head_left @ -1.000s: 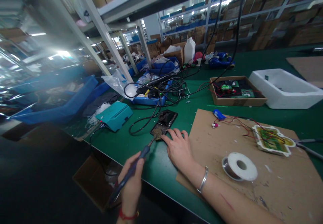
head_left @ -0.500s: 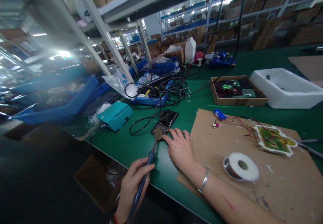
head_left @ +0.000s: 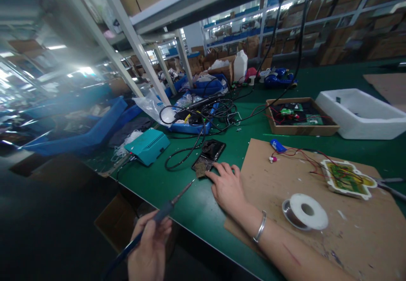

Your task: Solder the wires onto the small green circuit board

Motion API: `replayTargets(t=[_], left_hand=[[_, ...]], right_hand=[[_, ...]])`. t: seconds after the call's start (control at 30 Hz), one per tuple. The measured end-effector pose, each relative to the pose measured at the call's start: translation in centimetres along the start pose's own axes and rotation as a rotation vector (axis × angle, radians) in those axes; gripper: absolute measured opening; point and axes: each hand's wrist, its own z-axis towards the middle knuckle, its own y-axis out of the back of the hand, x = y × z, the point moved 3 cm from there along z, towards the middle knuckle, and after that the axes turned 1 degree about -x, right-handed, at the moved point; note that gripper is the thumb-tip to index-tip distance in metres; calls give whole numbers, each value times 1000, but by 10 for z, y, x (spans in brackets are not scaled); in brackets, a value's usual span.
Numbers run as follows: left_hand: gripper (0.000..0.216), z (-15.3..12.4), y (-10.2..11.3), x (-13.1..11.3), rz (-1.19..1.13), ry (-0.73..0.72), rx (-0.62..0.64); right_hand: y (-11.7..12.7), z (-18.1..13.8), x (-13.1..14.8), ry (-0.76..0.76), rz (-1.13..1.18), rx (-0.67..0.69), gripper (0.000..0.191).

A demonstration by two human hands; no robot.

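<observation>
My left hand (head_left: 147,247) is closed around the handle of a soldering iron (head_left: 165,210), below the table's front edge. The iron's bare tip points up and right, just short of a black soldering iron stand (head_left: 215,149). A brown, dirty cleaning sponge (head_left: 201,167) lies in the front part of that stand. Palm down, my right hand (head_left: 229,188) rests beside it with fingers spread, thumb and index fingertips touching the stand's right edge. To the left sits a teal soldering station (head_left: 148,145) with a black cable.
On a cardboard sheet (head_left: 263,205) lie a solder spool (head_left: 306,211), a blue battery (head_left: 278,145) and a wired circuit board in a white frame (head_left: 346,178). Behind are a carton of boards (head_left: 303,129), a white foam box (head_left: 368,128), tangled cables and blue bins.
The soldering iron has come off the sponge, moving down and left with my left hand, and now lies at a flatter angle. My right hand stays at the stand.
</observation>
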Motion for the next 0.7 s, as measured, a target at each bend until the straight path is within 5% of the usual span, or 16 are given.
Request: replayTargets(t=[0.1,0.23,0.7], left_hand=[[12,-1,-2,1,-234,244,-134],[31,-7,-10,-4,-436,466,-238],[20,-12,-13,-11,-491,478,-245]], right_hand=[[2,-1,1,12,22,-9,35],[5,0,4,26,44,-28,34],[45,-23,30,26,55,-3,18]])
